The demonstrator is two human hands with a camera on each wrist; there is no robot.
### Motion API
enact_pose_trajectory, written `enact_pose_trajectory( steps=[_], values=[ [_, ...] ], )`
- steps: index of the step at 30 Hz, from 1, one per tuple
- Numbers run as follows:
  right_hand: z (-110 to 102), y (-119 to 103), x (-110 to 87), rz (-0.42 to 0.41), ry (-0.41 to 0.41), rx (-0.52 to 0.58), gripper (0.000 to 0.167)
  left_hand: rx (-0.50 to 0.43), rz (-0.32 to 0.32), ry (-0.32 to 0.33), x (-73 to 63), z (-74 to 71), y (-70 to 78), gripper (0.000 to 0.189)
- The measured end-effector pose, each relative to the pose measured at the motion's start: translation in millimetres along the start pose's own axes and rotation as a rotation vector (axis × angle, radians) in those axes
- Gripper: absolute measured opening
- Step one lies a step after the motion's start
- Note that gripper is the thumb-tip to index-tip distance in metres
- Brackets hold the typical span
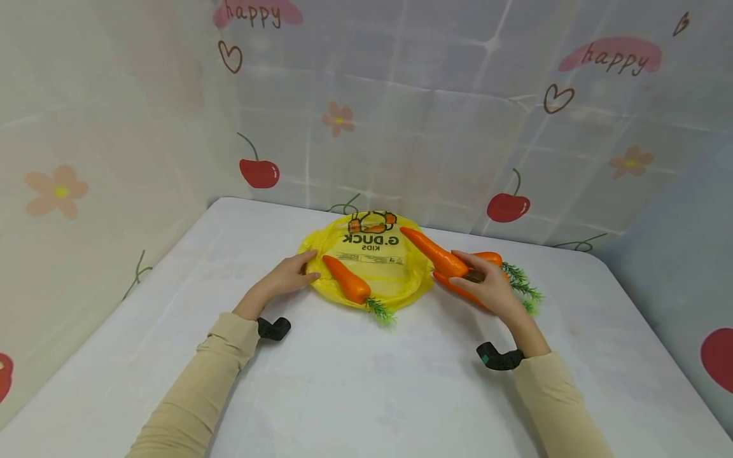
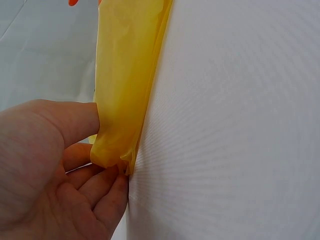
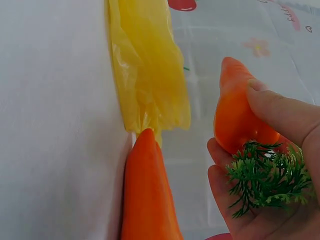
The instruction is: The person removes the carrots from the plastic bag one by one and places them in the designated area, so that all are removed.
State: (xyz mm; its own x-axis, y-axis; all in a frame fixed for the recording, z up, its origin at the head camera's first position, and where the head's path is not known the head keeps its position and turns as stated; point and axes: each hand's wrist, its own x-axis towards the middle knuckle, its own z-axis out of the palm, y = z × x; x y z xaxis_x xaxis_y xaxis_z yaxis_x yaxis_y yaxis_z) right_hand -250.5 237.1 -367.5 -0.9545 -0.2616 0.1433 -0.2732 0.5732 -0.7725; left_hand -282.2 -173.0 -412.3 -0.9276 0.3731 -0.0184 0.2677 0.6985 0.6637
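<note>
A yellow plastic bag point(image 1: 415, 270) with printed lettering lies on the white table, with one toy carrot point(image 1: 348, 280) with green leaves on top of it. At the bag's left edge, my left hand point(image 1: 283, 277) holds the plastic between thumb and fingers; the left wrist view shows the fingers point(image 2: 107, 192) curled beneath the edge. My right hand point(image 1: 492, 286) grips a second carrot point(image 3: 237, 110) near its leafy end, its tip raised over the bag's right side. Below that hand lies another carrot point(image 1: 458, 287), its tip close to the bag's edge.
Behind the right hand another orange carrot point(image 1: 488, 257) partly shows, with green leaves point(image 1: 521, 283) to its right. A patterned curtain point(image 1: 401, 127) with cherries and flowers hangs along the table's back edge. More of the sheeting point(image 1: 103, 127) stands at the left.
</note>
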Motion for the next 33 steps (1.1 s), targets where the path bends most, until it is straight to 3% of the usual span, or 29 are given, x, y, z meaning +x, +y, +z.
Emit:
enact_pose_trajectory(
  steps=[13, 24, 33],
  values=[
    [-15, 17, -19.3, 0.044, 0.002, -0.065, 0.063, -0.001, 0.003, -0.001, -1.7, -0.9, 1.3, 0.061],
    [-45, 29, -36.2, 0.058, -0.088, -0.077, 0.064, -0.001, 0.007, -0.002, -1.1, -0.6, 1.0, 0.061],
    [-53, 36, -47.7, 0.086, -0.145, -0.132, 0.066, 0.005, 0.009, -0.006, -0.1, -1.1, -0.1, 0.061]
  ],
)
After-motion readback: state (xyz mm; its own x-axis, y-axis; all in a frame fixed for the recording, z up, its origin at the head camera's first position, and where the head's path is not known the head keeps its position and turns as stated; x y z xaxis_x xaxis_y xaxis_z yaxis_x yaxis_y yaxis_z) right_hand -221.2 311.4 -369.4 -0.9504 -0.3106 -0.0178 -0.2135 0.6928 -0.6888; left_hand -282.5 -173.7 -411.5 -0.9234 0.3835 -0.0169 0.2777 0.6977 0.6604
